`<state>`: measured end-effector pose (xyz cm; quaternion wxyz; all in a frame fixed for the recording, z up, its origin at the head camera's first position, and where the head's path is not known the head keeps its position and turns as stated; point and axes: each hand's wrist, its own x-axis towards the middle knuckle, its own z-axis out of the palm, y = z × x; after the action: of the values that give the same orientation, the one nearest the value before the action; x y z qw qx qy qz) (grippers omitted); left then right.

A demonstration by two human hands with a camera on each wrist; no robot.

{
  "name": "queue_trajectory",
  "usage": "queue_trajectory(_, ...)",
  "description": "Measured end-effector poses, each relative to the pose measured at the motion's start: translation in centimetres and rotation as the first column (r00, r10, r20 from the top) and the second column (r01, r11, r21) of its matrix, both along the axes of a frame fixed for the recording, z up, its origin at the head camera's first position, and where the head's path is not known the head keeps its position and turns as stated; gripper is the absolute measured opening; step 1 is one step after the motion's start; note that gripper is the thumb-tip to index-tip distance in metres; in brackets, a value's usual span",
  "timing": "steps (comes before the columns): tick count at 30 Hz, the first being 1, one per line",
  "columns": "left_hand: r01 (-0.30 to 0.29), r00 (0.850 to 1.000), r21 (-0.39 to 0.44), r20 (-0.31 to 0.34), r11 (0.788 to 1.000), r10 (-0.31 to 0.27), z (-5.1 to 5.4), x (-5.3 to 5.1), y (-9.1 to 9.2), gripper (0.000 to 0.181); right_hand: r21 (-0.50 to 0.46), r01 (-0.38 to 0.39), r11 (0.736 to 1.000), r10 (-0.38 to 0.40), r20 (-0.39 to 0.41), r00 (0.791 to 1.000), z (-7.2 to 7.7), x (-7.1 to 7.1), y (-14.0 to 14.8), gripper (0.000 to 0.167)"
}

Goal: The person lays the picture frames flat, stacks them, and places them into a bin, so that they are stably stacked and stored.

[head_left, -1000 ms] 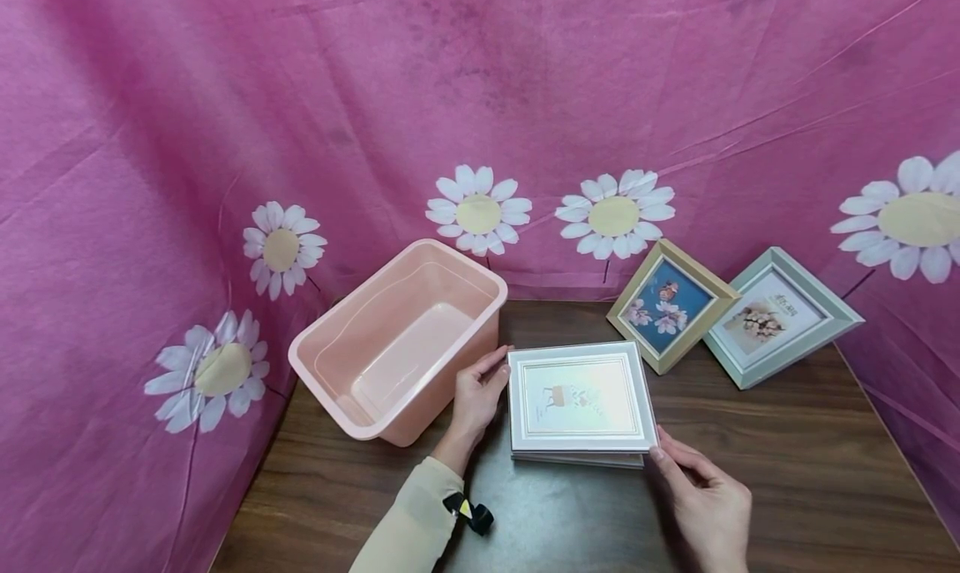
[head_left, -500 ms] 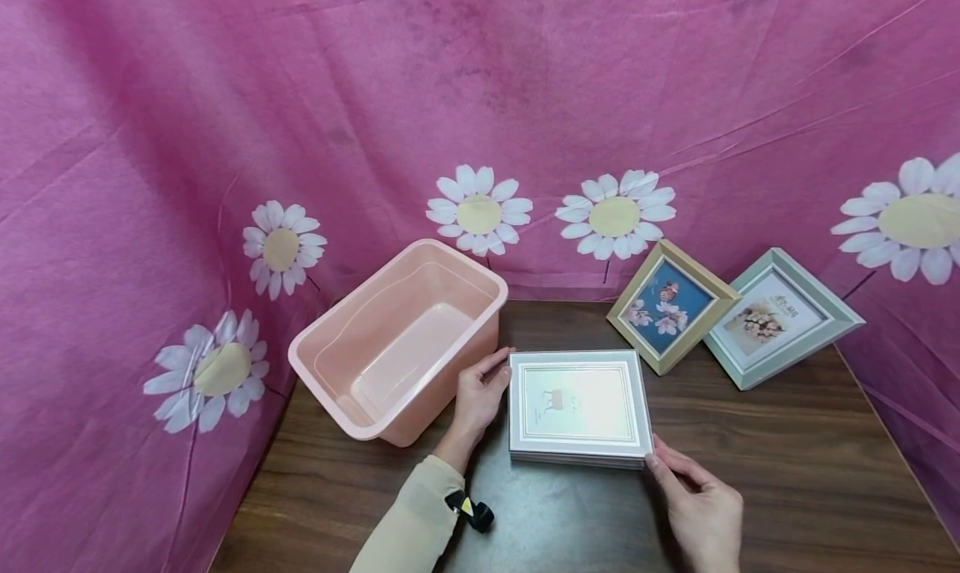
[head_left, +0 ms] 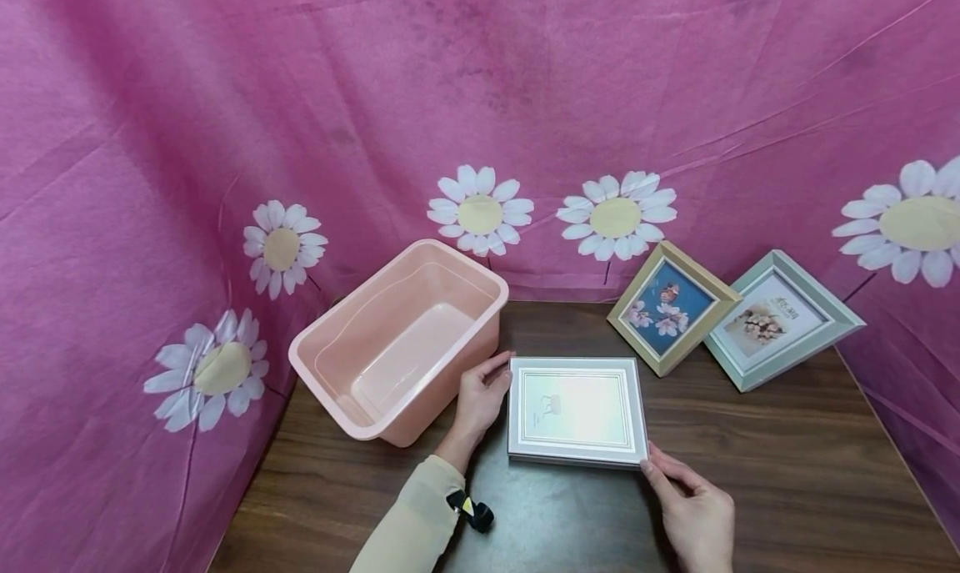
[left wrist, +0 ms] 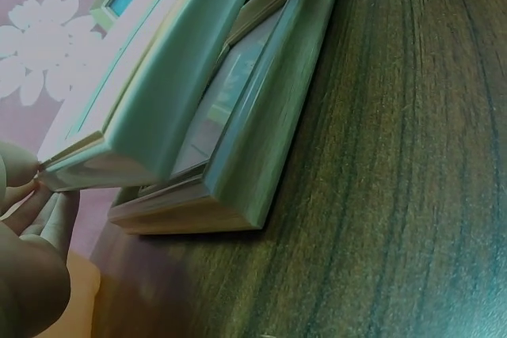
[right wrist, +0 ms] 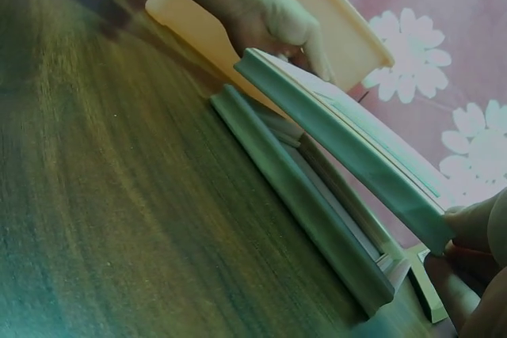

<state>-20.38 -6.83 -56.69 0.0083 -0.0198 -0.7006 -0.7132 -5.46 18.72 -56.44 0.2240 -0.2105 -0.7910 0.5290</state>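
A white picture frame [head_left: 577, 413] lies face up between the two hands, above a lower picture frame [left wrist: 265, 136] that rests on the wooden tabletop [head_left: 795, 464]; both wrist views show a gap along the near edges, though contact at the far side cannot be told. The left hand [head_left: 480, 399] pinches its far left corner with thumb and fingers, while the right hand [head_left: 693, 506] pinches the near right one. Holding only diagonal corners, it could swivel about that line if either pinch loosens, dropping an edge onto the lower frame's face and scratching it. Fingertips tucked underneath might get nipped if it falls. An uneven release could leave the pair misaligned, and the top one sliding. The pink plastic bin [head_left: 438, 394] stands just beside the left hand, so a leftward move risks bumping it; swinging right and away could topple the blossom-print wooden frame [head_left: 671, 308] or the mint-green frame [head_left: 780, 319].
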Motion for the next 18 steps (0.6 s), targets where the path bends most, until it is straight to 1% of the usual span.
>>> queue_trajectory(4, 0.004, 1.000, 0.001, -0.008, 1.000, -0.004, -0.32, -0.07, 0.06, 0.036, -0.012, 0.003, 1.000, -0.003, 0.021, 1.000, -0.27, -0.04, -0.02, 0.010)
queue_trajectory(9, 0.005, 1.000, 0.008, 0.014, 1.000, -0.005, -0.56, -0.11, 0.10, 0.036, -0.030, 0.014, 0.999, -0.012, 0.058, 0.998, -0.45, -0.07, -0.07, 0.010)
queue_trajectory(11, 0.004, 1.000, 0.009, 0.024, 1.000, -0.005, -0.56, -0.11, 0.12, 0.036, -0.041, 0.014, 0.999, -0.011, 0.059, 0.998, -0.52, -0.06, -0.05, 0.010)
queue_trajectory(13, 0.005, 1.000, -0.002, 0.017, 1.000, -0.005, -0.59, -0.12, 0.14, 0.035, -0.051, 0.009, 0.999, -0.006, 0.057, 0.998, -0.59, -0.06, -0.07, 0.010)
queue_trajectory(18, 0.007, 1.000, -0.001, 0.024, 1.000, -0.007, -0.61, -0.19, 0.16, 0.036, -0.068, 0.009, 0.998, -0.005, 0.063, 0.998, -0.71, -0.09, -0.18, 0.010)
